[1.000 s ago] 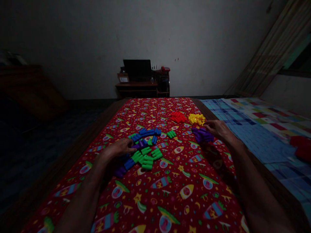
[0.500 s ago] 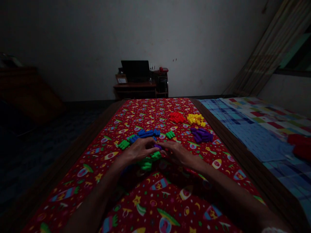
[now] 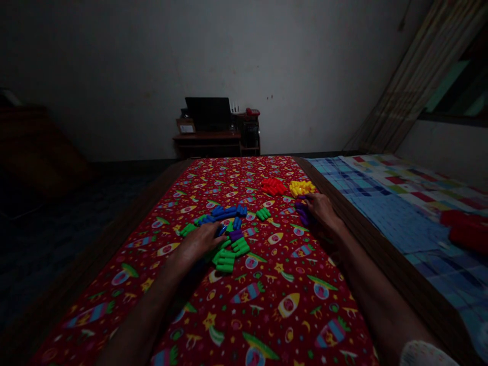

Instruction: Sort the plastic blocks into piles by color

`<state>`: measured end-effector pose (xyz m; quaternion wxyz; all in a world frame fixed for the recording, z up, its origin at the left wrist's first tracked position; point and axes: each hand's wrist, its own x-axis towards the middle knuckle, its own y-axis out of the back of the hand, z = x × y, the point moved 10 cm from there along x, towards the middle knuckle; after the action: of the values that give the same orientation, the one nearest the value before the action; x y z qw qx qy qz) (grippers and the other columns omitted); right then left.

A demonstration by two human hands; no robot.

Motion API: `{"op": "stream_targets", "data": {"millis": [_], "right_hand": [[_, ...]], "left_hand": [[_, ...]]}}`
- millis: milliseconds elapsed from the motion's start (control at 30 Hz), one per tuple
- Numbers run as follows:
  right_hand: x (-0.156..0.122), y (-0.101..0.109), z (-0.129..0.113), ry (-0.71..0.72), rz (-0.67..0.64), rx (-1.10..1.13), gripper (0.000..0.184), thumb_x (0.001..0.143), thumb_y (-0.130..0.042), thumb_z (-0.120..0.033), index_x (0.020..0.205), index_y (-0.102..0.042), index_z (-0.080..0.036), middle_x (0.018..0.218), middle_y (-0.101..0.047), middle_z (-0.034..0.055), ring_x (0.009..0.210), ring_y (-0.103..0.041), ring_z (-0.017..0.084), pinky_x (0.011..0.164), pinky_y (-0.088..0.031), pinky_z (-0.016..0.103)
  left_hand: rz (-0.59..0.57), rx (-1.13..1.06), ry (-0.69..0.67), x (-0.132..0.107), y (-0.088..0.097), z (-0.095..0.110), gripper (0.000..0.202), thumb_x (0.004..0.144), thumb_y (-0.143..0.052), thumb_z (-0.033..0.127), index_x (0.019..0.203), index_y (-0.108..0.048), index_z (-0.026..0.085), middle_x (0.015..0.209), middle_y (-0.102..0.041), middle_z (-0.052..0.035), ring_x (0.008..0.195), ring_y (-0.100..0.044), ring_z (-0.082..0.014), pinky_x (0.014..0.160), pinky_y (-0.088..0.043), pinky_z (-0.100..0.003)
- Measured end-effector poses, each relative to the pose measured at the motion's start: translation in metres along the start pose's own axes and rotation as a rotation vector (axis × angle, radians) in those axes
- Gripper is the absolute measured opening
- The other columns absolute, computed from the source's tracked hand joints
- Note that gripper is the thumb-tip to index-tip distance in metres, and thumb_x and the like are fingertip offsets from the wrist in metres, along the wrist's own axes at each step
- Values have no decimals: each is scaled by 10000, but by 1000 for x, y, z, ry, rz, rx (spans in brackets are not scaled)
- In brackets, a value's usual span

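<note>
My left hand (image 3: 200,243) is over the cluster of plastic blocks, its thumb and fingers closed around a small dark blue block (image 3: 221,230). Beside those fingertips lies a purple block (image 3: 236,235), touching green blocks (image 3: 240,246). More green pieces (image 3: 225,262) lie just in front of the hand, and a row of blue blocks (image 3: 224,211) is beyond it. Far to the right, my right hand (image 3: 321,207) reaches over the purple pile (image 3: 304,216) and partly covers it. Its fingertips pinch a purple piece (image 3: 301,197) at the pile's far edge.
A red pile (image 3: 273,186) and a yellow pile (image 3: 302,188) lie farther back on the red patterned cloth (image 3: 274,300). A lone green group (image 3: 263,213) sits mid-table. To the right is a blue checked bedspread (image 3: 366,203); a desk with a monitor (image 3: 208,113) stands by the wall.
My hands have parted. The right moved right to the purple pile; the left stayed near the cluster and now holds a blue block. The purple block they both held now lies among the green ones.
</note>
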<state>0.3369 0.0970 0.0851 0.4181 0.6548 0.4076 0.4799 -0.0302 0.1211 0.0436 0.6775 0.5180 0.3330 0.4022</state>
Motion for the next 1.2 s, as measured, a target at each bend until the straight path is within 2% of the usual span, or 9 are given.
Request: {"op": "stream_targets", "data": {"millis": [233, 367, 567, 700, 833, 967, 1033, 1100, 1200], "right_hand": [[2, -14, -1, 19, -98, -76, 340, 950, -430, -270, 1015, -719, -104, 979, -725, 165, 876, -667, 202, 696, -402, 234], [3, -11, -5, 23, -101, -84, 352, 949, -414, -273, 992, -720, -104, 950, -726, 165, 861, -665, 208, 675, -390, 243], [1, -16, -2, 12, -126, -76, 307, 919, -451, -235, 990, -730, -129, 967, -730, 158, 891, -671, 208, 707, -414, 236], [3, 0, -7, 3, -14, 14, 308, 916, -460, -216, 1036, -725, -118, 996, -730, 162, 922, -677, 230, 776, -448, 259], [-13, 26, -55, 146, 86, 285, 305, 916, -475, -219, 1078, -719, -132, 1018, -735, 137, 915, -682, 239, 794, -470, 287], [-62, 22, -155, 597, -162, 621, 299, 911, -525, -262, 1155, -680, -190, 968, -743, 64, 758, -666, 162, 681, -461, 231], [-83, 18, -183, 723, -247, 656, 273, 900, -542, -225, 1134, -680, -197, 915, -737, 50, 713, -643, 136, 642, -432, 206], [-85, 17, -186, 728, -246, 647, 235, 892, -539, -178, 1067, -695, -182, 875, -731, 53, 708, -634, 130, 637, -415, 199], [-61, 20, -151, 589, -183, 597, 201, 889, -538, -200, 977, -715, -160, 843, -729, 60, 707, -633, 139, 639, -416, 204]], "left_hand": [[58, -62, -191, 2, -1, 32, 343, 866, -504, 320, 1163, -618, 193, 1169, -650, -109, 1067, -608, -253, 943, -453, -351], [61, -65, -176, -2, -8, 46, 282, 843, -551, 286, 1103, -634, 215, 1290, -588, -115, 1216, -525, -282, 1019, -414, -385], [32, -101, -197, 4, -11, 52, 152, 794, -569, 242, 927, -627, 198, 1014, -655, -81, 970, -607, -237, 873, -476, -342], [101, -147, -186, 9, 1, 52, 157, 755, -592, 236, 897, -648, 194, 988, -662, -71, 948, -609, -230, 873, -474, -340], [153, -310, -144, 9, 13, 61, 203, 739, -639, 303, 905, -664, 188, 952, -670, -56, 839, -630, -208, 789, -511, -328], [207, -542, -127, 2, 19, 76, 252, 733, -661, 367, 921, -643, 201, 898, -685, -24, 790, -638, -186, 749, -537, -310], [201, -606, -125, -1, 19, 82, 246, 735, -660, 377, 897, -624, 196, 870, -687, -20, 784, -642, -184, 745, -545, -309], [185, -621, -156, -4, 21, 87, 226, 757, -634, 375, 893, -617, 196, 895, -693, -31, 813, -650, -191, 761, -548, -313], [180, -507, -215, -7, 32, 83, 227, 787, -585, 369, 936, -640, 206, 1003, -698, -52, 915, -652, -214, 835, -531, -329]]}}
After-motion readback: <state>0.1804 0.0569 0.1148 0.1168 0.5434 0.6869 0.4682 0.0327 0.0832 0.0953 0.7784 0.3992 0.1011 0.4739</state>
